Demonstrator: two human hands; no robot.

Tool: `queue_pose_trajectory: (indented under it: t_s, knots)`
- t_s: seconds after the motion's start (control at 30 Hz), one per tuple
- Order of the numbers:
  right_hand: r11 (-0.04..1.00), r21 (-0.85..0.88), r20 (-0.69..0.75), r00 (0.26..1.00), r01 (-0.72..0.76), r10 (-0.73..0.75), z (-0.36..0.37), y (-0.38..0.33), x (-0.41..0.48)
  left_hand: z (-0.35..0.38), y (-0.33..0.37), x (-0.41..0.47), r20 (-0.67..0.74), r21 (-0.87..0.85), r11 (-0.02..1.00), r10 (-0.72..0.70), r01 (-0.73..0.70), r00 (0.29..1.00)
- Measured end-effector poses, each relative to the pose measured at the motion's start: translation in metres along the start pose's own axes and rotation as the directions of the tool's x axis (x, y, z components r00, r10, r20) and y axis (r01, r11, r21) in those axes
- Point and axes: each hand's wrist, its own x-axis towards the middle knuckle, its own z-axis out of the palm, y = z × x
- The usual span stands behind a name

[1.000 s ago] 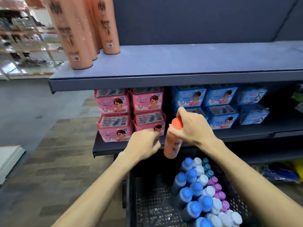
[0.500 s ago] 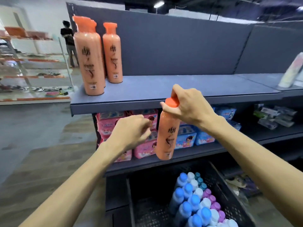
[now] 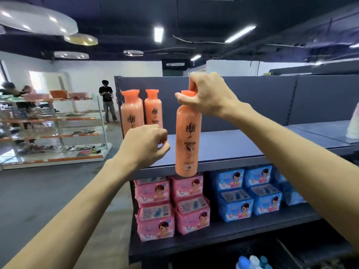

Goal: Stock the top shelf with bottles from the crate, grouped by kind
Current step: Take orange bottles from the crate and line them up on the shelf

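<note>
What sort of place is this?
Probably a shop, or a mock-up of one: orange bottles on the top shelf, pink packs and blue packs stacked below, more display racks across the floor.

Two bottles (image 3: 132, 113) stand side by side at the left end of the top shelf (image 3: 242, 148). Right of them, before the shelf's front edge, a third bottle (image 3: 187, 136) hangs from the right hand (image 3: 209, 98), with the left hand (image 3: 143, 146) just left of it. Packs (image 3: 186, 206) sit on the lower shelf (image 3: 223, 236) beneath.

Top shelf (image 3: 242, 146): two orange bottles (image 3: 132, 111) at left end
</note>
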Motion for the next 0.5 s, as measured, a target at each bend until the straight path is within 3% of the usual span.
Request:
queue_pose_trajectory:
  t_s: [0.33, 0.5]
  knots:
    - [0.998, -0.05, 0.143, 0.989, -0.037, 0.044, 0.041, 0.006, 0.055, 0.002, -0.03, 0.027, 0.038, 0.134, 0.989, -0.061, 0.056, 0.997]
    - [0.983, 0.02, 0.179, 0.968, -0.184, 0.177, 0.066, 0.01, 0.063, 0.014, -0.034, 0.03, 0.035, 0.132, 0.988, -0.083, 0.078, 0.996]
